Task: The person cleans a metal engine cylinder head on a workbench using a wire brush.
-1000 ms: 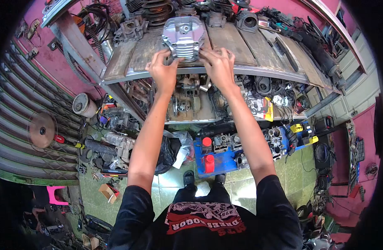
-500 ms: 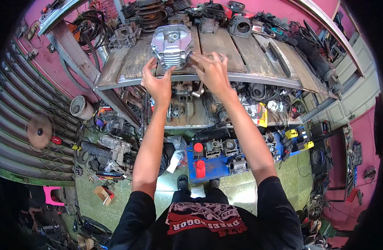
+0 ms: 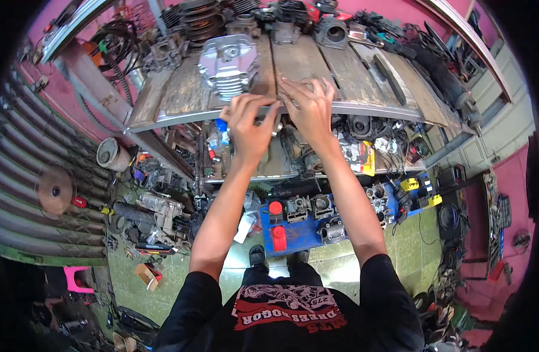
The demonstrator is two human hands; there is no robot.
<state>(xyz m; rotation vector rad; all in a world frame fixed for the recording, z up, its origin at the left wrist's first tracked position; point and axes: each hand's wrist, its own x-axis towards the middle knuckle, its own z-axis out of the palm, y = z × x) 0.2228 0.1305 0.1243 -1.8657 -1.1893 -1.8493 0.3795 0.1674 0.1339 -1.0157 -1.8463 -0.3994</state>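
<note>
Silver finned metal cylinder head (image 3: 229,67) is seated on the weathered wooden planks (image 3: 301,64) of a shelf, its finned end turned toward the grey metal front rail (image 3: 351,109). To the head's right, a stretch of planking is exposed as far as a long dark bar (image 3: 390,80). One cylinder head is set near the hands; one stack of rusty brown finned cylinders (image 3: 200,23) is placed behind it. Below and right of it, two red-topped containers (image 3: 279,237) are held on a blue tray (image 3: 310,238). The left hand (image 3: 250,120) is bent beside the head's near right corner, thumb and forefinger drawn together; the right hand (image 3: 309,107) is held farther right, fingers half bent. Whether anything is pinched by either cannot be told.
</note>
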